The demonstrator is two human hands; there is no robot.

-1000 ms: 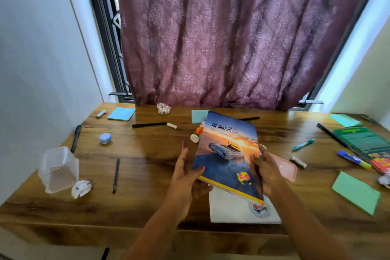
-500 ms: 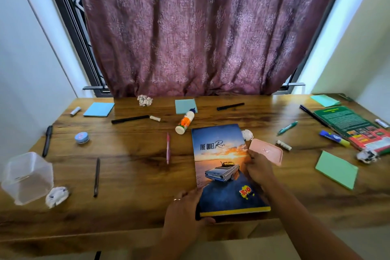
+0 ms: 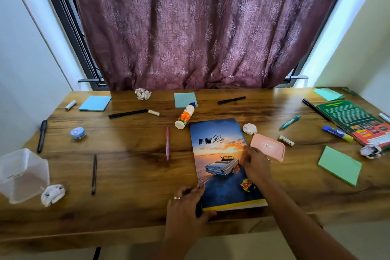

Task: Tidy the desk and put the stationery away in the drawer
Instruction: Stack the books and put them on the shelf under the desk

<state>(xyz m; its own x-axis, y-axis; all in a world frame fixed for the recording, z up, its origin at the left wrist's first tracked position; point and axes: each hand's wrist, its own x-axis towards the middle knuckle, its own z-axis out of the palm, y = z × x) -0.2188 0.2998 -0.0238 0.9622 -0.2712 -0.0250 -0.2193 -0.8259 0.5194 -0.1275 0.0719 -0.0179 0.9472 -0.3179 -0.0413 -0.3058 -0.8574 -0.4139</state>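
Observation:
A notebook [image 3: 219,154] with a car and sunset on its cover lies flat near the front edge of the wooden desk [image 3: 130,167]. My left hand [image 3: 187,202] grips its near left corner. Resting on its right edge is my right hand [image 3: 256,164], fingers spread. Scattered around are a pink pen [image 3: 167,143], a glue bottle [image 3: 185,115], black pens [image 3: 127,113] [image 3: 231,100] [image 3: 94,173], a teal pen [image 3: 290,122], a blue-yellow glue stick [image 3: 337,133] and sticky-note pads [image 3: 95,103] [image 3: 339,164]. No drawer is in view.
A clear plastic box [image 3: 23,175] stands at the left front with crumpled paper [image 3: 52,194] beside it. A pink lid [image 3: 267,147] lies right of the notebook. A green book [image 3: 356,121] sits at the far right. A purple curtain [image 3: 190,27] hangs behind the desk.
The notebook, held tilted up above a white sheet a second ago, has been laid flat on the desk over it. Both hands have stayed on the notebook.

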